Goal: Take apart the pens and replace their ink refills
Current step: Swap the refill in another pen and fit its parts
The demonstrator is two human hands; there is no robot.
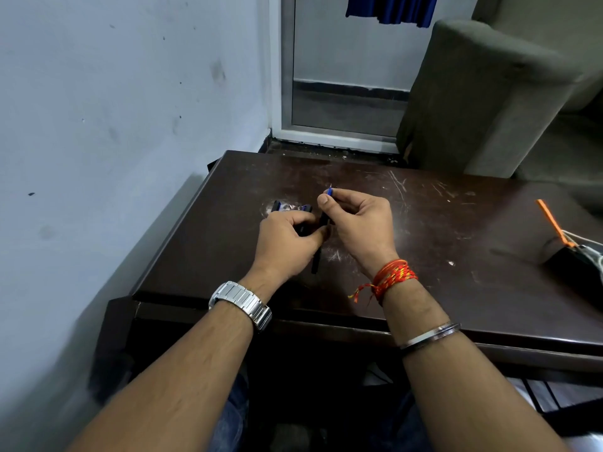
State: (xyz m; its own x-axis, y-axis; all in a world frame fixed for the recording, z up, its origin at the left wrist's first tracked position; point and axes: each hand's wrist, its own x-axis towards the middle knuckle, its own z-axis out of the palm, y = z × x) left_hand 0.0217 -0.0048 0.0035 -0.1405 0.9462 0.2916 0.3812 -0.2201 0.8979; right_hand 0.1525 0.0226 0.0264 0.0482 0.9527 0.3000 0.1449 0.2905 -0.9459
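Black pen barrel (316, 260) up over table (456, 223) middle, left hand (287, 239) curled tight round it. Right hand (359, 220) pinching blue refill tip (330, 191) at top end. Spare pen bits (277, 206) lying on table, slightly farther back. Orange-handled thing (551, 220) near table's right edge, can't tell what.

There is one wide-angle view, from the person's head, facing forward and steeply down along both forearms. The left hand (287, 236) and right hand (359, 223) meet near mid-frame, close enough to show the thin pen (316, 259) they hold. The dark counter (456, 223) spreads under and right of the hands. Beyond them the view reaches a door frame (287, 76). A wall (114, 109) fills the side left of the left hand, and lines bend toward the edges.
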